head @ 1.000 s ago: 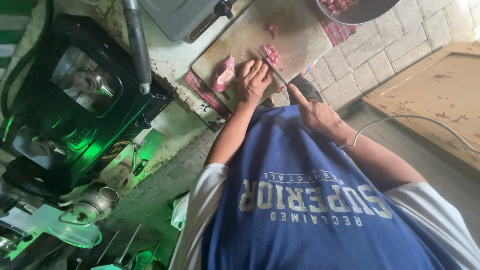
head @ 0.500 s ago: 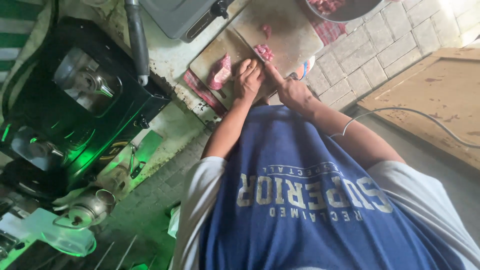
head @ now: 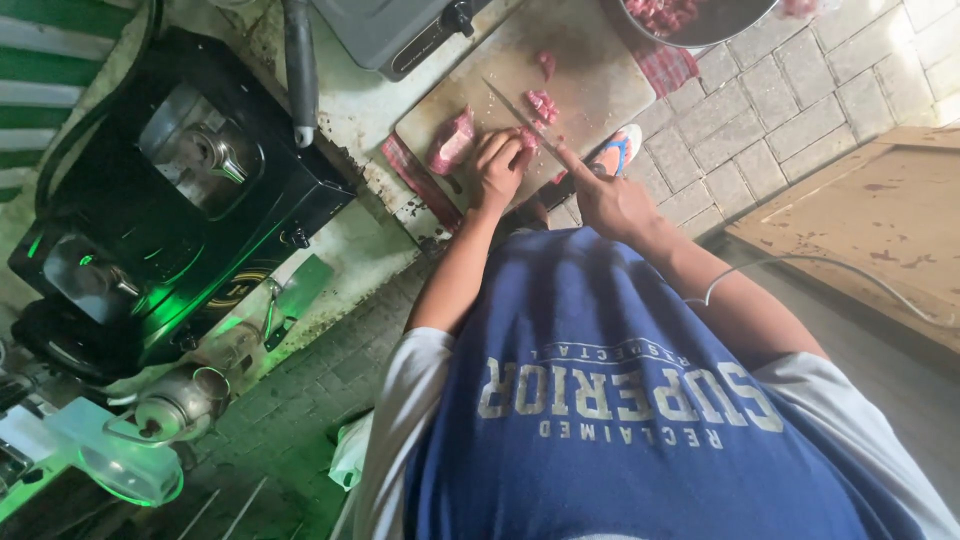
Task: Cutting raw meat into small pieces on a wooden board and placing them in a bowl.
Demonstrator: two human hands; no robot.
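Worn wooden cutting board [head: 590, 80] is lying on a stained concrete counter [head: 350, 90] beside a black two-burner stove [head: 170, 200], grey brick paving [head: 790, 90] beyond. Left hand [head: 500, 165] is pinning red raw meat [head: 450, 142]; right hand [head: 610, 200] is clamped on a steel knife [head: 515, 110].

Daylight brightens the paving [head: 800, 90] at upper right; green glow tints the dim left side — edges bend, wide-angle; detail stays slightly soft.
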